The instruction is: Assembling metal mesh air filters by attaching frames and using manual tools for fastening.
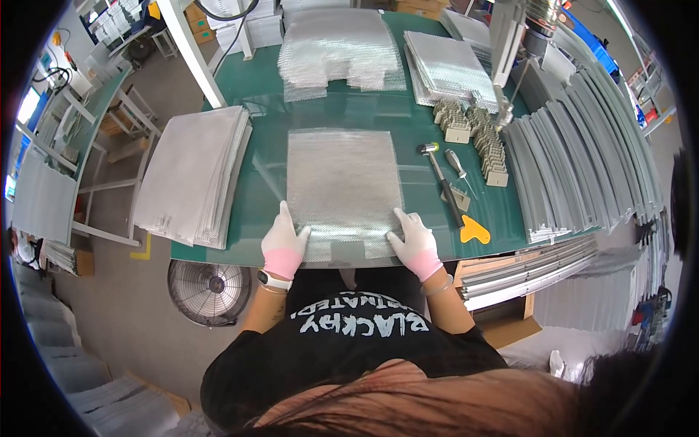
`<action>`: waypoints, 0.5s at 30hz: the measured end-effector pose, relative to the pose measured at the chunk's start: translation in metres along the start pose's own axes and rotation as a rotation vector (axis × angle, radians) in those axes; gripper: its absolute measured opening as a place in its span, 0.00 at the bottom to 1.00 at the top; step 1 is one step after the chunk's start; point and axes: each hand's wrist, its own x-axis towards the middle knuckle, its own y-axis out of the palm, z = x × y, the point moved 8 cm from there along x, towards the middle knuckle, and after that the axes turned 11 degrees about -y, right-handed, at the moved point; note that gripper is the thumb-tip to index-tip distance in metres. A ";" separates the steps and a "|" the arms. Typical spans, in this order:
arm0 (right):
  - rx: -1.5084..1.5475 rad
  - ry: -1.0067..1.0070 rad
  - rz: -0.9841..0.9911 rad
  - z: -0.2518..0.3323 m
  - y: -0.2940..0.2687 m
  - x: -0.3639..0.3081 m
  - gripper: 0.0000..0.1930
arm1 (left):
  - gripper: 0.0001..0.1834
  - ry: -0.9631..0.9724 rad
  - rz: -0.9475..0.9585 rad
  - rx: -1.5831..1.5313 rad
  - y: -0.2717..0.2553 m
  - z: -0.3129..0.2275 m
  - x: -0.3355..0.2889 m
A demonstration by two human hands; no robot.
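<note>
A silvery rectangular sheet of fine mesh (344, 171) lies flat on the green table (255, 164), its near end at the front edge with a cut-out there. Whether it is one layer or several I cannot tell. My left hand (282, 242), in a white glove with a pink cuff, rests at the sheet's near left edge, index finger stretched forward and thumb apart over the mesh. Gloved the same way, my right hand (416, 243) touches the near right edge, with thumb and index finger spread. Both hands are open, and their undersides are hidden.
Right of the sheet lie a mallet (442, 178), a screwdriver (459, 166) and a yellow scraper (475, 231). Beige clip-like parts (489, 149) stand in rows. Mesh stacks (338, 47) lie at the back, pale sheets (193, 175) left, grey panels (575, 153) right. A floor fan (210, 285) stands below.
</note>
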 end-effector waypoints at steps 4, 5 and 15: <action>-0.088 0.036 0.224 0.000 -0.012 0.018 0.27 | 0.44 -0.120 0.088 0.171 -0.015 -0.006 0.005; -0.069 0.019 0.326 -0.001 -0.015 0.027 0.25 | 0.42 0.124 -0.059 0.250 -0.018 -0.012 0.004; -0.305 0.359 -0.355 -0.163 -0.152 0.282 0.34 | 0.37 0.403 -0.077 0.330 0.004 -0.014 0.022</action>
